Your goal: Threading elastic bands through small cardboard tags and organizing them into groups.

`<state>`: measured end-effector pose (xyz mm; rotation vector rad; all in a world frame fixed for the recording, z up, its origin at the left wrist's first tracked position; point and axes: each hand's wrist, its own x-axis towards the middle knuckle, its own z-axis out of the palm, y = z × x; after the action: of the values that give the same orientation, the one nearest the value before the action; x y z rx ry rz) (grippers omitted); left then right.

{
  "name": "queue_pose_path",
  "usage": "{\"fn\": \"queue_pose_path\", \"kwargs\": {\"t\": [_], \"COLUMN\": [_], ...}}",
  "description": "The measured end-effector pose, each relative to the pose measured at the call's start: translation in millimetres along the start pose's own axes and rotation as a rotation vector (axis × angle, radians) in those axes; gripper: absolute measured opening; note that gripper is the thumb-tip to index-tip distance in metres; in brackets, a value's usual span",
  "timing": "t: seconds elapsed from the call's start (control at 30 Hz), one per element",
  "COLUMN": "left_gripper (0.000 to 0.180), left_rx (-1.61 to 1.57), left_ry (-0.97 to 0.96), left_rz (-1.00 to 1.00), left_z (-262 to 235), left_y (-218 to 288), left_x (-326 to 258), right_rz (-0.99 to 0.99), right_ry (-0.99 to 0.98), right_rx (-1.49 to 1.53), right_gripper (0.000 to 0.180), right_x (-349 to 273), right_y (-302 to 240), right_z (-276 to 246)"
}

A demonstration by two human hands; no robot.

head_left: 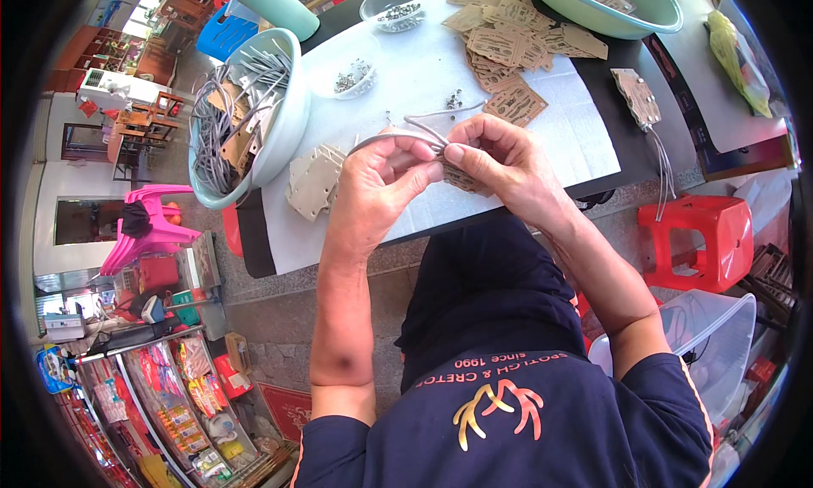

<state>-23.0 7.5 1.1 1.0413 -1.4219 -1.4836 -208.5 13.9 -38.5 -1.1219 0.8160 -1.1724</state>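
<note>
Basin (pixel 286 136) of pale green plastic stands at the far left as I watch from here, filled with grey leads and tan pieces. To its right, loose plates (pixel 310 185) lie on the white-covered surface (pixel 563 145), just beside my left hand (pixel 385 174). Its thumb and fingers curl closed on grey cables (pixel 398 133), which run across to my right hand (pixel 508 159), where thumb and forefinger pinch them; the exact contact is partly hidden. So the cables lie between both sets of fingertips. I judge the step in hand as working the strands together; the next move seems to call for a firm right pinch while the left fingers guide. Farther right come a plate pile (pixel 512 43) and a wired plate (pixel 635 97), the latter well apart from both hands.
</note>
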Motion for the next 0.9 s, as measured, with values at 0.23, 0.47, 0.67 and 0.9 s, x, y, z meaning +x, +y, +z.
{"fn": "queue_pose_path", "kwargs": {"t": [0.23,0.47,0.67,0.9], "left_gripper": [0.014,0.014,0.019,0.019], "left_rx": [-0.036,-0.078,-0.128,-0.111], "left_ry": [0.041,0.075,0.026,0.096], "left_rz": [-0.073,-0.016,-0.026,-0.032], "left_z": [2.4,3.9,-1.6,4.0], "left_y": [1.9,-1.3,-6.5,-4.5], "left_x": [4.3,6.5,11.6,10.8], "right_rz": [0.008,-0.039,-0.273,0.023], "right_ry": [-0.032,-0.035,-0.050,0.000], "right_rx": [-0.009,-0.037,-0.171,-0.034], "right_gripper": [0.019,0.019,0.016,0.017], "right_x": [3.1,8.5,14.0,12.5], "right_y": [0.6,1.2,13.1,0.9], "right_z": [-4.2,-6.3,-8.3,-3.9]}}
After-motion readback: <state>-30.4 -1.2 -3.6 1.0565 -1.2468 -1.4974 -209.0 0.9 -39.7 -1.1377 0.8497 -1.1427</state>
